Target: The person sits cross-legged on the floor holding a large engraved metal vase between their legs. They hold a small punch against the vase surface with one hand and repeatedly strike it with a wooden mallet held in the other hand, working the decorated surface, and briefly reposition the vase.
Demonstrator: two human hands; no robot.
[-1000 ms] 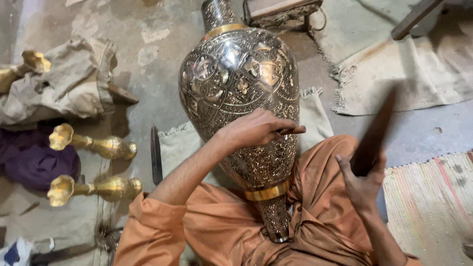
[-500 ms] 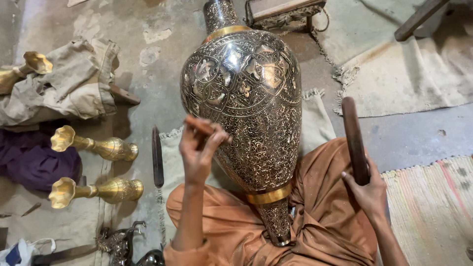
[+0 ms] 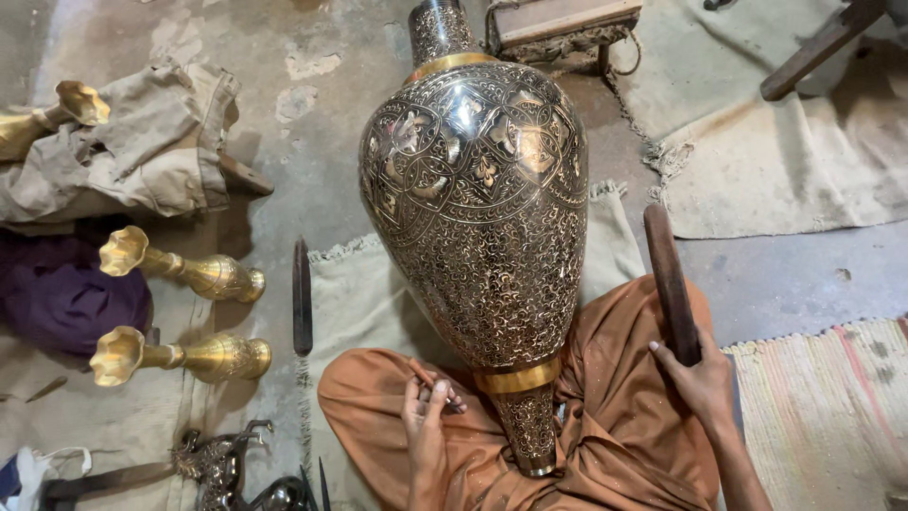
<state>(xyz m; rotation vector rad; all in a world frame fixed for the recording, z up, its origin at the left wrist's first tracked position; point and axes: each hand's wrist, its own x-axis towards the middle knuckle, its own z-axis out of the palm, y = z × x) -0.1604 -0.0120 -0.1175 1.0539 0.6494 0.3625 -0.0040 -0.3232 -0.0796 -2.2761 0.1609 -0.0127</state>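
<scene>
Because the big engraved metal vase (image 3: 478, 227) lies tilted across the person's lap with neither hand steadying it, it could roll sideways off the orange cloth (image 3: 615, 416) onto the floor. The right hand (image 3: 700, 383) grips a dark wooden mallet (image 3: 670, 279) raised beside the vase, so a loose swing could dent the engraving. The left hand (image 3: 426, 412) pinches a thin chisel (image 3: 433, 383) by the vase's foot, which could slip.

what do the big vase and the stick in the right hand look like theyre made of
The big vase looks like metal, probably brass: glossy highlights, fine engraved pattern darkened in the recesses, polished gold bands. The stick in the right hand looks like dark, worn wood: matte brown, no shine.
</scene>
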